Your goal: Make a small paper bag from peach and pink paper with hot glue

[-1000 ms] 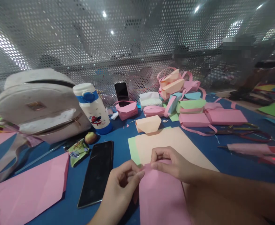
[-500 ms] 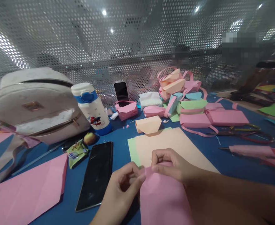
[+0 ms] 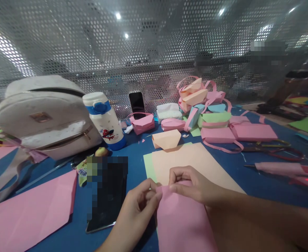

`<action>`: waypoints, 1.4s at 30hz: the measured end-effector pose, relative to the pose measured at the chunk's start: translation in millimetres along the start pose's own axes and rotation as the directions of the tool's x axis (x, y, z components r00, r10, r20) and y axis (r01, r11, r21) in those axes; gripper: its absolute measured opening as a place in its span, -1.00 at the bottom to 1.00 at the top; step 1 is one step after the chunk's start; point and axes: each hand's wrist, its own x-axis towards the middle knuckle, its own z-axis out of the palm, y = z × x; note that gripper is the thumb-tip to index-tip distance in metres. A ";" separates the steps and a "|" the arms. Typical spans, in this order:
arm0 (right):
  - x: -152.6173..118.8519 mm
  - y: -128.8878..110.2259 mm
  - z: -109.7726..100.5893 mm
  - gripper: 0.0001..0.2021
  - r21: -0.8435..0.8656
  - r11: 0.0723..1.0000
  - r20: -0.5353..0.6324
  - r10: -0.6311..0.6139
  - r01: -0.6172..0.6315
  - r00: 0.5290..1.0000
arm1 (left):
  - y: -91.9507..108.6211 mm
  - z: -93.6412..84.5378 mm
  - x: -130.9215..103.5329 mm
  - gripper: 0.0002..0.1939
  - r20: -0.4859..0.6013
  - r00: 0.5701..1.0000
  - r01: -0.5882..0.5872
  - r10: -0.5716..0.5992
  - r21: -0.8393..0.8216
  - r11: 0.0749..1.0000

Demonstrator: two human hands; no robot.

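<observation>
Both hands pinch the top edge of a folded pink paper [image 3: 182,220] at the lower middle of the view. My left hand [image 3: 140,206] is closed, thumb and finger on the paper's upper left corner. My right hand [image 3: 196,185] is closed too, its fingertips on the same edge just to the right. The paper's lower end runs out of view. Behind the hands lies a sheet of peach paper [image 3: 188,157] over a light green sheet [image 3: 149,168]. A small folded peach paper bag [image 3: 166,139] rests at its far edge.
A white backpack [image 3: 46,105], a bottle [image 3: 105,122] and a partly blurred dark phone [image 3: 108,199] stand or lie left. Folded pink paper [image 3: 38,210] fills the near left. Several paper bags [image 3: 218,134] pile at the back right, near scissors [image 3: 282,149] and a glue gun [image 3: 280,167].
Almost nothing differs. My left hand's fingers have shifted slightly at the paper's corner, and the camera view has moved a little. Both hands keep their pinch.
</observation>
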 end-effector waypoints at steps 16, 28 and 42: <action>-0.3 -3.0 1.3 -0.85 -0.008 1.000 0.009 0.004 -0.004 1.000 | 3.7 1.3 0.7 -0.64 0.000 1.000 -0.015 0.015 0.014 1.000; -0.1 -5.7 3.8 -0.87 -0.025 0.999 -0.012 0.031 -0.032 0.999 | -0.3 -1.3 0.6 -0.63 0.001 1.000 -0.014 0.014 0.012 1.000; 2.7 -2.4 5.8 -0.88 -0.048 0.999 -0.028 -0.003 0.001 1.000 | -7.1 -5.6 -1.5 -0.60 -0.001 1.000 0.005 -0.005 0.012 1.000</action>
